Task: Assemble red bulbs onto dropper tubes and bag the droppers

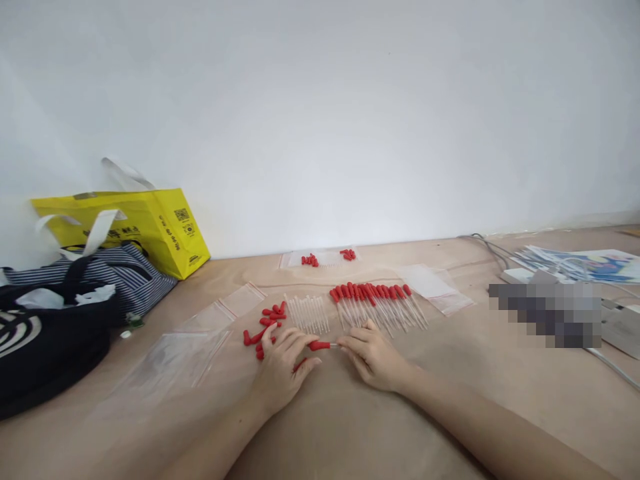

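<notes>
My right hand point(375, 353) pinches the clear tube of a dropper point(320, 345), which lies level with its red rubber bulb pointing left. My left hand point(285, 360) is beside that bulb, index fingertip at its end and thumb apart below; another bit of red shows under the palm. Loose red rubber bulbs point(270, 320) lie around the left fingers, partly hidden. Just beyond the hands is a row of bare clear tubes point(307, 313). To its right, several droppers with red bulbs point(375, 293) lie side by side, bulbs away from me.
Clear zip bags point(170, 360) lie at left, with more bags point(435, 287) at back right. A bag with red bulbs point(325, 259) is by the wall. A yellow bag point(170, 227) and black bag point(50, 353) stand left; papers point(590, 263) and cables point(493, 250) lie right.
</notes>
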Demonstrator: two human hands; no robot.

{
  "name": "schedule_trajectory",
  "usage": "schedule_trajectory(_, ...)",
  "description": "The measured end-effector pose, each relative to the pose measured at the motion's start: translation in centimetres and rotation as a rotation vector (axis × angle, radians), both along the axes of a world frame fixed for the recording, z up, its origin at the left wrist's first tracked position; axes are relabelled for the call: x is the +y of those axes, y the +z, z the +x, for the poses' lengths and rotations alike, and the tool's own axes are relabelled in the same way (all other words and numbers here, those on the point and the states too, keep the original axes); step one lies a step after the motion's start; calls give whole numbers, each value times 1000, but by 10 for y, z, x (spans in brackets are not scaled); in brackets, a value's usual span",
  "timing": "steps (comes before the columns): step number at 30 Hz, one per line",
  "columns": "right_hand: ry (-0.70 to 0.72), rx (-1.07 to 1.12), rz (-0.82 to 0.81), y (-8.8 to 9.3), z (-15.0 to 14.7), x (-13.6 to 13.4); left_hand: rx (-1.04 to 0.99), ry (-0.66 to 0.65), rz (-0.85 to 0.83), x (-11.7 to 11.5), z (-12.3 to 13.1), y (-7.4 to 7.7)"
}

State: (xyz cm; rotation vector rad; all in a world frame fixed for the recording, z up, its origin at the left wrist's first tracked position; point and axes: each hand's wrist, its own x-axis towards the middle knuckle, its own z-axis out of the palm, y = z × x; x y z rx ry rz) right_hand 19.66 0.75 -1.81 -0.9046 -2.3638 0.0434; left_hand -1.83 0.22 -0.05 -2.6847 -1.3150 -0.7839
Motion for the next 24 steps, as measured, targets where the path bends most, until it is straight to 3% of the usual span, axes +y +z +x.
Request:
schedule_trajectory(5,-62,21,-52,-6,-1,4,-45,71,47,2,-2,-2)
schedule_trajectory(9,-299,36,-19,-9,-11,17,-40,146,4,1,-3,-2)
schedule_trajectory(14,-485,-157,-29,0,-36,38,41,166,-87,-3,-4,-2)
schedule_trajectory(24,-566,-196,-112,2,-58,54,71,209,-105,-3,-4,-3)
